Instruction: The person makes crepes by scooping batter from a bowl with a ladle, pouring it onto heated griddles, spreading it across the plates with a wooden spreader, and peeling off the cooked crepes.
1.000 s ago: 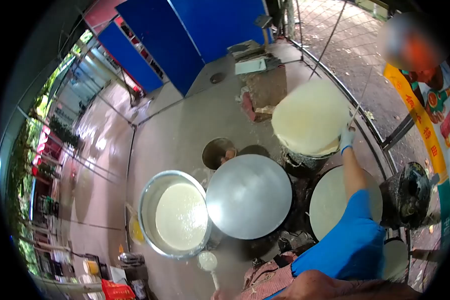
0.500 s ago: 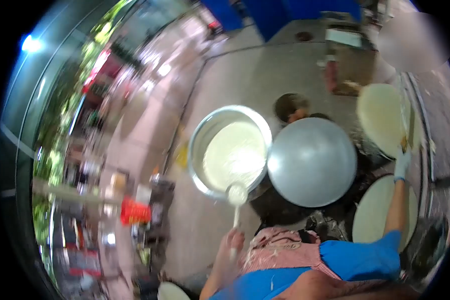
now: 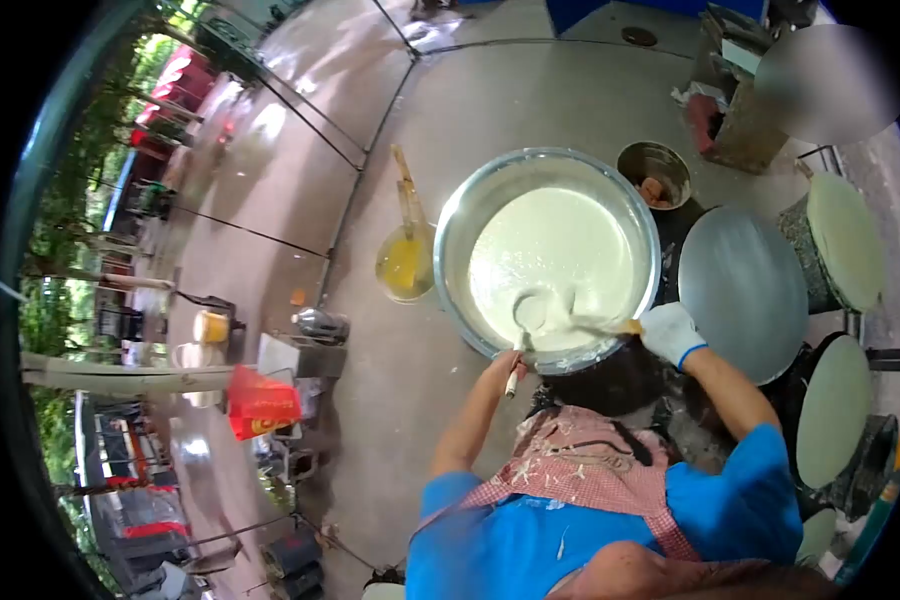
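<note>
A wide metal basin (image 3: 448, 240) holds pale, creamy batter (image 3: 555, 250). At its near rim my bare left hand (image 3: 508, 372) is closed around the handle of a ladle (image 3: 532, 310), whose round bowl lies at the batter's surface. My right hand (image 3: 673, 334), in a white glove, grips a batter-coated spreader (image 3: 605, 325) that reaches over the basin's near right edge; its far end is coated and hard to make out. Right of the basin is a round metal griddle (image 3: 743, 290) with a bare grey surface.
A pot with a yellow liquid (image 3: 402, 264) and a brush stands left of the basin. Behind the griddle is a small bucket (image 3: 667, 160). Two pale round sheets (image 3: 843, 240) lie on the far right. A red bag (image 3: 262, 402) is at the left.
My right hand has come from the pale round sheet on the right to the basin with the spreader. My left hand has moved the ladle into the batter. The view has shifted.
</note>
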A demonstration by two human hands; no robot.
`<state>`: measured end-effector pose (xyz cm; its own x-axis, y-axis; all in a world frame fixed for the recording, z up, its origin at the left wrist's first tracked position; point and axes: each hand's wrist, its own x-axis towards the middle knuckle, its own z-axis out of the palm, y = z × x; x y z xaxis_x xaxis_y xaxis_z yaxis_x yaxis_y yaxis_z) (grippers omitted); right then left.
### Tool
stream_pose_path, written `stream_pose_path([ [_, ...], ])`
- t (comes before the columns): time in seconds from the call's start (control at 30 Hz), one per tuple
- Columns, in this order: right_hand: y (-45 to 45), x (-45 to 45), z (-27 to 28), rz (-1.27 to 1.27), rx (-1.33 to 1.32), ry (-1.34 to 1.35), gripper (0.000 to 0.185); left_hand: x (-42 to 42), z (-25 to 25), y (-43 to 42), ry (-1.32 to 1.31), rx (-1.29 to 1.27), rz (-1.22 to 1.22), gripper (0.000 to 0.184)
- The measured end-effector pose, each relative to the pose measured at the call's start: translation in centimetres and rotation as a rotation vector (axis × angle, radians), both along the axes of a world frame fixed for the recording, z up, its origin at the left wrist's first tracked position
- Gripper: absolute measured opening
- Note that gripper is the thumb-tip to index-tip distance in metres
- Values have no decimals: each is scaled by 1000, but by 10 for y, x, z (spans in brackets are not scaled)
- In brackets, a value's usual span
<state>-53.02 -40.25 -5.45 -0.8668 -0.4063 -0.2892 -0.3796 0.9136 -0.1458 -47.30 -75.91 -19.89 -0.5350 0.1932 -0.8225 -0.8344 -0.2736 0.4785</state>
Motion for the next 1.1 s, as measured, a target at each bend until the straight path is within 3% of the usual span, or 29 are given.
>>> stream_pose_path([
  [0.03,-18,0,35,-4,-1,-5,21,-10,-15,-5,11,-82,-92,15],
  [0.1,-20,4,47,-247,-116,-154,25,-9,-27,-19,23,-184,-222,20],
  [0.17,-15,39,-10,-313,-5,-167,39,-17,-30,-17,73,-203,-276,19],
  [0.23,-39,80,-24,-401,-41,-202,43,-28,-39,-16,-276,141,6,26],
  [0.33,-61,138,-3,-591,-137,-260,43,-35,33,-21,-767,730,343,35],
  [0.43,-71,156,30,-638,-247,-56,42,-44,163,-33,-426,527,128,30],
  [0.5,-76,150,64,-626,-340,78,35,-47,257,-39,-291,531,162,26],
  [0.57,-70,129,84,-525,-553,385,29,-45,327,-43,-28,522,100,20],
  [0.63,-56,96,98,-405,-590,695,26,-40,393,-38,207,278,47,13],
  [0.77,-47,55,182,-391,-669,996,25,-51,474,-66,733,151,-282,36],
  [0.83,-46,44,205,-425,-805,1074,31,-50,517,-69,917,-54,-291,52],
  [0.9,-51,38,198,-467,-1082,952,33,-65,512,-76,1049,-106,-213,55],
  [0.93,-49,25,167,-397,-1347,782,34,-71,499,-76,1040,-132,-209,54],
  [1.0,-61,31,107,-527,-1376,424,32,-84,445,-78,933,-95,-270,32],
  [1.03,-67,34,77,-596,-1363,253,32,-95,398,-81,876,-318,-336,26],
  [1.07,-69,49,45,-695,-1258,171,33,-89,373,-75,476,-14,-258,21],
  [1.1,-74,68,22,-796,-1157,79,35,-97,327,-79,338,205,-269,19],
])
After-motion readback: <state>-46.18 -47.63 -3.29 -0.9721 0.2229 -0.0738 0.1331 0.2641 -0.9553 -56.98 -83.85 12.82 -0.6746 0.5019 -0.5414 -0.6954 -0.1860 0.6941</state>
